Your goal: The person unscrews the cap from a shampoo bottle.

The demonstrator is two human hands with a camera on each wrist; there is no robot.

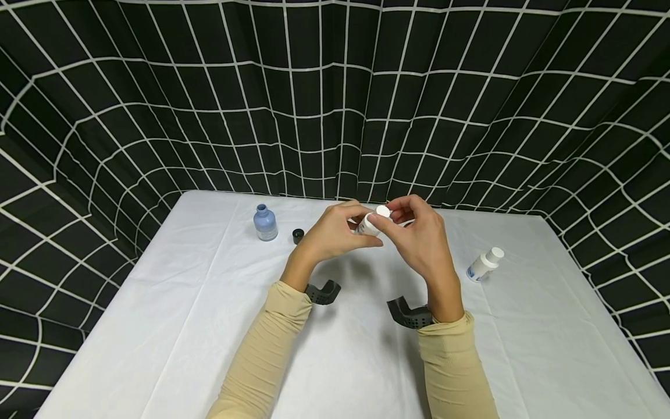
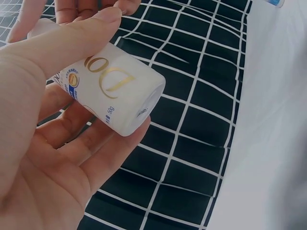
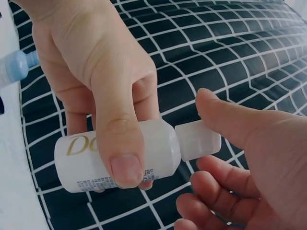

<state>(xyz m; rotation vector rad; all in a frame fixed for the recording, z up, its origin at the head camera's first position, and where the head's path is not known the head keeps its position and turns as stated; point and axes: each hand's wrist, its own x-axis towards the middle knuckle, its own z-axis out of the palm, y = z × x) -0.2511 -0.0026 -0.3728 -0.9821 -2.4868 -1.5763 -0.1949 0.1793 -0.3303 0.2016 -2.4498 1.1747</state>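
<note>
My left hand (image 1: 335, 231) grips a small white bottle (image 2: 122, 88) with gold lettering, thumb on one side and fingers on the other. The bottle is tilted and held above the table. A white cap (image 3: 197, 140) sits at its neck end. Around that cap are the curled fingers and thumb of my right hand (image 1: 416, 235); in the right wrist view the thumb overlaps the cap's upper edge and a fingertip meets its lower edge. How firmly they press cannot be seen. Part of the bottle is hidden behind the left thumb.
On the white-covered table (image 1: 173, 326), a blue bottle (image 1: 265, 227) with an uncovered neck stands at the left. Beside it lies a small black cap (image 1: 298, 235). Another white bottle (image 1: 481, 267), capped, stands right of my right hand. A black curtain (image 1: 324, 116) with white grid lines surrounds the table.
</note>
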